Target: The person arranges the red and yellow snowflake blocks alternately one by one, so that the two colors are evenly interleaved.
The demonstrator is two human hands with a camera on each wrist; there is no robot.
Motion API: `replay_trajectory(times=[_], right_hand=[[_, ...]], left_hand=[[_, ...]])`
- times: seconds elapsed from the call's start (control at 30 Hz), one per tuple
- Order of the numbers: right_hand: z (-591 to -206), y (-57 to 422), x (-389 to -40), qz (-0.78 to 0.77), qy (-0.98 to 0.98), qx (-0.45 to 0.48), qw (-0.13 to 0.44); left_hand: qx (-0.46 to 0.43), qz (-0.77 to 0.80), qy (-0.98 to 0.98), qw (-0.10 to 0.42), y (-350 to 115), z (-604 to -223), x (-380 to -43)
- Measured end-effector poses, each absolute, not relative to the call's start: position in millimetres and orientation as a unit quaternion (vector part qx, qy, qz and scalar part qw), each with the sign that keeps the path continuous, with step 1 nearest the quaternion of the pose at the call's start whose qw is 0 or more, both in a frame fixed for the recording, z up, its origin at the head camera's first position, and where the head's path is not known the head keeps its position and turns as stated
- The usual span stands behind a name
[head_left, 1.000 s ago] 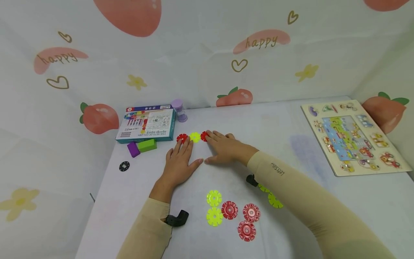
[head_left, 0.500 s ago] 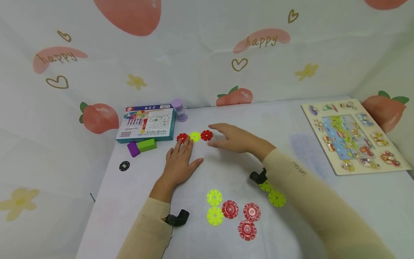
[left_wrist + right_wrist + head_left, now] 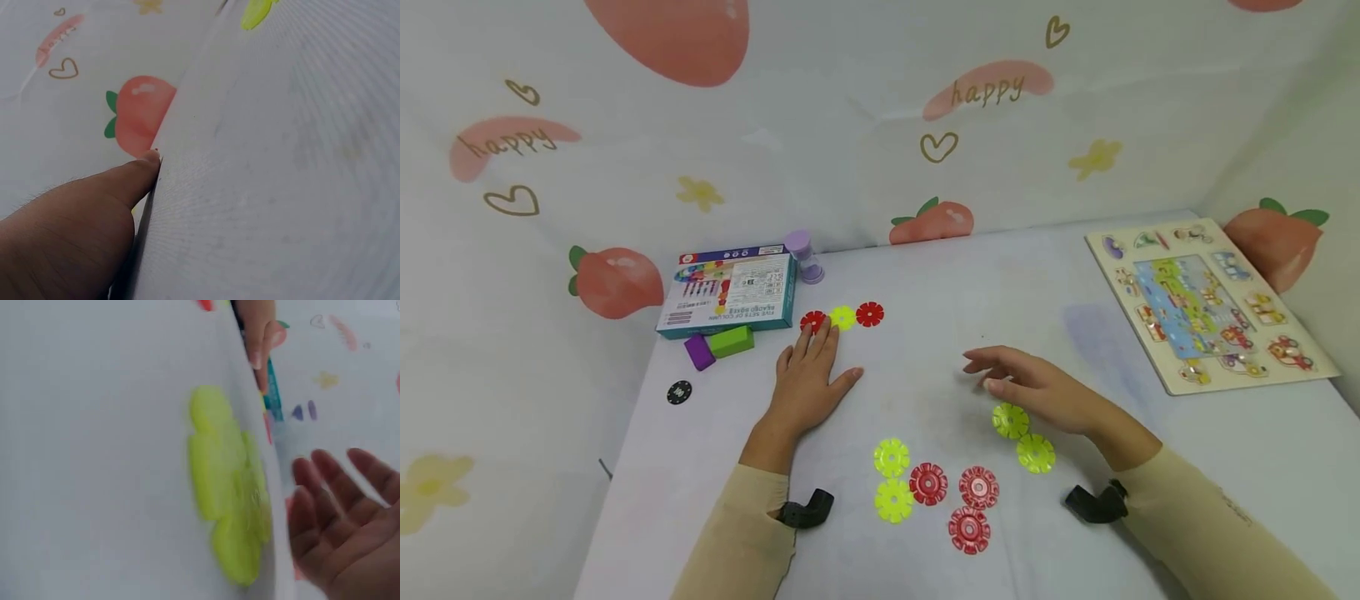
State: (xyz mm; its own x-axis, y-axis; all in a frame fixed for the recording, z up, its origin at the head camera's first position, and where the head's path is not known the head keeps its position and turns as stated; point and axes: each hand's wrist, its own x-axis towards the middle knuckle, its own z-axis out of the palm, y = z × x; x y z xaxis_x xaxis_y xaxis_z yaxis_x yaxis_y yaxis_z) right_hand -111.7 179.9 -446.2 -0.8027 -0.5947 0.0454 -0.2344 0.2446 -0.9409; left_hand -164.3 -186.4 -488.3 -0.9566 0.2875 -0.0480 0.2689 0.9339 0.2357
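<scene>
In the head view a row of notched plastic discs lies near the back: a red disc (image 3: 813, 321), a yellow-green disc (image 3: 842, 317) and another red disc (image 3: 870, 314). My left hand (image 3: 807, 383) rests flat on the table, its fingertips on the left red disc and at the edge of the yellow-green one. My right hand (image 3: 1037, 387) hovers with loosely bent fingers and holds nothing. Just beneath it lie two yellow-green discs, one upper (image 3: 1011, 421) and one lower (image 3: 1036, 453). The right wrist view shows a yellow-green disc (image 3: 228, 481) beside the relaxed right hand (image 3: 350, 531).
Nearer the front lie two yellow-green discs (image 3: 892, 500) and several red discs (image 3: 969, 530). At the back left are a teal box (image 3: 730, 292), a purple sand timer (image 3: 806, 257), green (image 3: 732, 342) and purple (image 3: 700, 352) blocks and a black chip (image 3: 680, 392). A wooden puzzle board (image 3: 1210, 304) lies right.
My right hand has left the right red disc in the row and drawn back toward the right front, above the yellow-green pair. The left hand stays put. The head view has shifted slightly.
</scene>
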Motion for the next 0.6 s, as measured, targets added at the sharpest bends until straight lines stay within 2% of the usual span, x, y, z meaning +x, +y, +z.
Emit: replay_trajectory(times=[0.2,0.4,0.6], right_hand=[[-471,213,-89,-0.583,0.765,-0.229,0.147],[-481,215,-84,-0.459,0.847,-0.248,0.103],[-478,207,-81,-0.390,0.881,-0.248,0.101]], left_hand=[[0.140,0.116,0.982,0.044,-188,-489,-163],[0.141,0.120,0.982,0.043,-187,-489,-163],[0.141,0.122,0.981,0.044,-186,-488,-164]])
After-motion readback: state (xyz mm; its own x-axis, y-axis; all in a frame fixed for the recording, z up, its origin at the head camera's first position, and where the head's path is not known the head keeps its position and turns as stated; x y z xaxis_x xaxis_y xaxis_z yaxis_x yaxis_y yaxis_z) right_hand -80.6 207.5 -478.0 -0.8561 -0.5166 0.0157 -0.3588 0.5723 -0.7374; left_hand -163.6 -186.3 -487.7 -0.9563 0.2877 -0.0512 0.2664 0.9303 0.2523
